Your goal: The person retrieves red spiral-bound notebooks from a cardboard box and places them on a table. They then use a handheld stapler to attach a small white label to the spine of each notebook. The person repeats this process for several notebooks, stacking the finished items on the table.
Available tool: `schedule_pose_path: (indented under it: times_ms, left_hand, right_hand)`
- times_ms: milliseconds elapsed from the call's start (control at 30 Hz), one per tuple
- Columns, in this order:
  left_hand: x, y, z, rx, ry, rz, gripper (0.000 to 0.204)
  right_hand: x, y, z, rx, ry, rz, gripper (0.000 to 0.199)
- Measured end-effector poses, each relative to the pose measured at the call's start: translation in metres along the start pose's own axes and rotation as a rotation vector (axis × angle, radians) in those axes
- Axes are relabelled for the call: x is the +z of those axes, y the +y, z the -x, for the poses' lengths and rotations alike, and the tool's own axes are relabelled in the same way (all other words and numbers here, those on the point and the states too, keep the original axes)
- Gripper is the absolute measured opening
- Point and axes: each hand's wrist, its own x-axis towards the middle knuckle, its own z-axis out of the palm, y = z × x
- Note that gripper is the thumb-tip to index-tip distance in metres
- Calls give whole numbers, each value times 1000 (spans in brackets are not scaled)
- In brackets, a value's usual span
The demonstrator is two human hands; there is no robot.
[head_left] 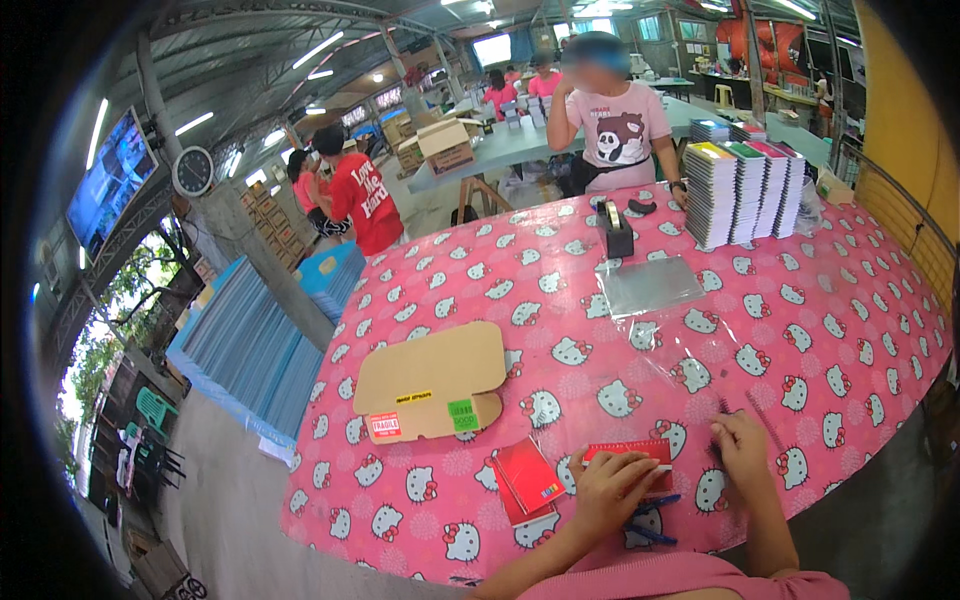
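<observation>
While the red notebook lies on the patterned table beneath my left hand, whose clamping I cannot tell, my right hand is closed on what seems a dark coil. If I press too lightly, the notebook may slip against the blue-handled tool, obstructing closely. Other red notebooks lie leftward.

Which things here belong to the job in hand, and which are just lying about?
Likely in the job:
- red notebook under the left hand
- thin dark item, unclear, at the right hand
- blue-handled tool
- two red notebooks beside

Probably just lying about:
- cardboard piece
- tape dispenser
- clear plastic sheet
</observation>
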Motion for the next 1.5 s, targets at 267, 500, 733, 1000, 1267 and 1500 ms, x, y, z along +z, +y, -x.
schedule_pose_path:
  times_ms: [267, 500, 733, 1000, 1267, 1500]
  left_hand:
    - [-1, 0, -1, 0, -18, 14, 15]
    - [1, -2, 0, -14, -44, 47, 15]
    - [4, 6, -2, -11, -39, -72, 17]
    - [2, 11, -3, -14, -49, -80, 19]
    - [-1, 9, -2, -86, -48, 33, 15]
    - [0, 6, 0, -89, -26, 127, 12]
  right_hand:
    - [20, -60, 7, 132, -119, -500, 12]
    - [9, -46, 2, 29, -259, -432, 14]
    - [8, -46, 0, -67, -352, -365, 12]
    - [4, -57, 9, -236, -267, -250, 19]
    - [0, -73, 11, -143, -244, -150, 27]
    - [3, -75, 6, -321, -156, -29, 21]
